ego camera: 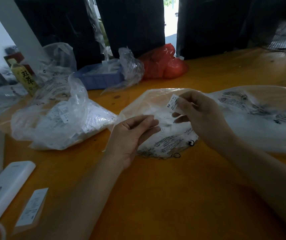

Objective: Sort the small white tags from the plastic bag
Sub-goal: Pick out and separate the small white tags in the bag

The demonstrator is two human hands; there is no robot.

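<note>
The right hand [199, 110] pinches one small white printed tag [173, 103] between thumb and fingertips, lifted just above the flattened clear plastic bag with black print [164, 135] that lies on the orange-yellow wooden counter [156, 196]. The left hand [135, 132] hovers at the near edge of that bag with its fingers loosely curled, gripping nothing that can be seen (contact with the film cannot be confirmed). More small white tags [163, 118] remain inside the bag, under the hands. A second crumpled clear bag filled with white tags [60, 122] sits well apart to the left. To perform the step correctly, read the size marking on the held tag before releasing it, since the print is small and partly covered by the thumb. Press the bag flat with the left hand so the thin film does not lift or slide as tags come out. Withdraw one tag at a time; the tags are light and likely to cling together.
</note>
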